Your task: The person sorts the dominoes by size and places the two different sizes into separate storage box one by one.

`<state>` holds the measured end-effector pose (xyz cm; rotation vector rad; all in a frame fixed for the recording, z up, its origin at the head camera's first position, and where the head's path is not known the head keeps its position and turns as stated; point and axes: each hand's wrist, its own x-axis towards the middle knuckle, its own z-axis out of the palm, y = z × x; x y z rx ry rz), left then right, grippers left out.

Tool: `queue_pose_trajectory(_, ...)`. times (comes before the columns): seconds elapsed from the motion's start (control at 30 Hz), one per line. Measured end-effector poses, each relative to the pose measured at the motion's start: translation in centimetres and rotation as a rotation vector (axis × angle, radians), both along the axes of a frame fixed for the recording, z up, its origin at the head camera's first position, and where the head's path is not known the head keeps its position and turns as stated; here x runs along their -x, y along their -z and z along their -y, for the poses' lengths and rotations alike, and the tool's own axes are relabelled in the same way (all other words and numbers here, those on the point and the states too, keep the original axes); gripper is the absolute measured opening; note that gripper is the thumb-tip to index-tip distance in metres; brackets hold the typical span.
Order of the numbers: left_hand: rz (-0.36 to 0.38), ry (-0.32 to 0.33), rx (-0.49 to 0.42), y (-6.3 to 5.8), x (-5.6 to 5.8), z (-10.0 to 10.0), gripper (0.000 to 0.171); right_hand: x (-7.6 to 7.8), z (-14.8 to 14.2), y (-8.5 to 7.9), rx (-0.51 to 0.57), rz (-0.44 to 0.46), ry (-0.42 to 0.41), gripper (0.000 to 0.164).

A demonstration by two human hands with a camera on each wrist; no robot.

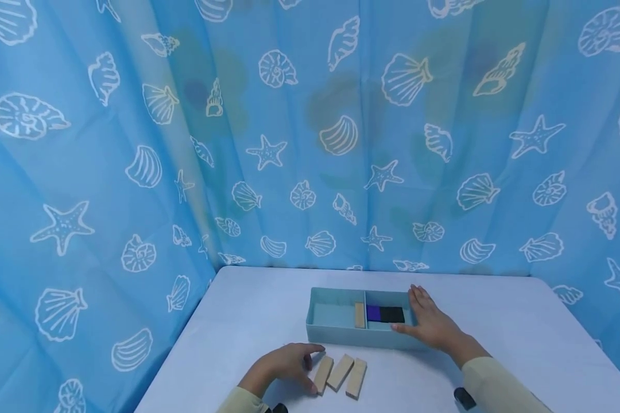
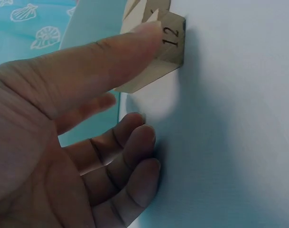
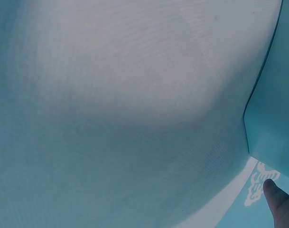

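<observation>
A light-blue two-compartment box (image 1: 336,335) stands on the table. My right hand (image 1: 436,326) rests at its right end, fingers straight along the side and thumb at the front rim. In front of the box lie three wooden blocks: a left one (image 1: 323,376), a middle one (image 1: 340,373) and a right one (image 1: 356,378). My left hand (image 1: 288,363) is beside the left block, thumb and index finger spread. In the left wrist view its thumb overlaps the end of a block (image 2: 172,40) marked 12, with the other fingers loosely bent over the table.
Inside the box, a wooden block (image 1: 359,315) lies along the divider in the left compartment. A purple piece (image 1: 374,313) and a black piece (image 1: 391,314) lie in the right one. A blue shell-patterned curtain (image 1: 299,229) hangs behind the white table (image 1: 258,298).
</observation>
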<state>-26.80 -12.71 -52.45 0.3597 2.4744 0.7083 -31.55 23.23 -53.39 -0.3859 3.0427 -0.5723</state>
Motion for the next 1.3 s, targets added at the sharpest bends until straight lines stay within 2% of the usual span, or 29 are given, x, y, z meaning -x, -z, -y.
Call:
queue_pose_trajectory(0.17,-0.036,0.017,0.025,0.1,-0.3,-0.2,0.067,-0.1,0.0,0.2,-0.013,-0.005,0.004,0.121)
queue_pose_trajectory(0.3,-0.040,-0.006,0.016,0.2,-0.6,-0.2,0.062,-0.2,0.0,0.3,-0.006,-0.009,0.005,0.119)
queue_pose_trajectory(0.53,-0.014,0.014,-0.060,0.3,-1.3,0.0,0.059,-0.4,0.1,0.5,-0.006,-0.005,-0.005,0.121)
queue_pose_trajectory(0.93,-0.083,0.049,-0.210,1.1,-1.6,0.7,0.070,-0.1,0.2,0.2,-0.014,-0.020,-0.014,0.121)
queue_pose_trajectory(1.13,-0.118,-0.004,-0.227,1.4,-1.3,0.5,0.068,-0.2,0.2,0.1,-0.013,-0.032,-0.024,0.120)
queue_pose_trajectory(1.3,-0.095,-0.045,-0.242,1.4,-1.3,0.4,0.069,-0.2,0.2,0.0,-0.009,-0.040,-0.034,0.119)
